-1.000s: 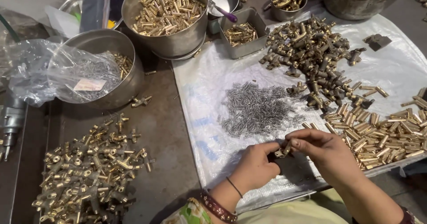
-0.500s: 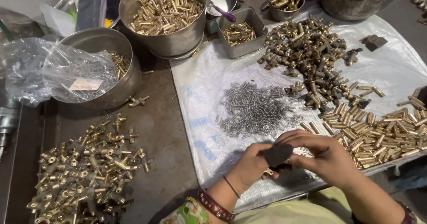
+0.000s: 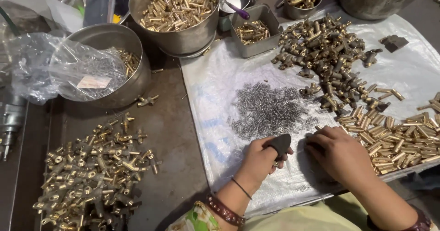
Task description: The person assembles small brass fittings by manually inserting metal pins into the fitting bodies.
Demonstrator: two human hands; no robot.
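Black and wedge-shaped, a small dark knob (image 3: 280, 144) sits clenched in the fingers of the left hand (image 3: 260, 160), while the right hand (image 3: 340, 154) lies just beside it, fingers curled down onto the white plastic sheet (image 3: 215, 89); whether they pinch anything I cannot tell. Just beyond the fingertips spreads a heap of small grey springs (image 3: 270, 108), with straight brass pins (image 3: 403, 134) to the right of the right hand. Farther out past the springs lie brass valve bodies (image 3: 321, 47), and farthest a steel pot of brass parts (image 3: 176, 8).
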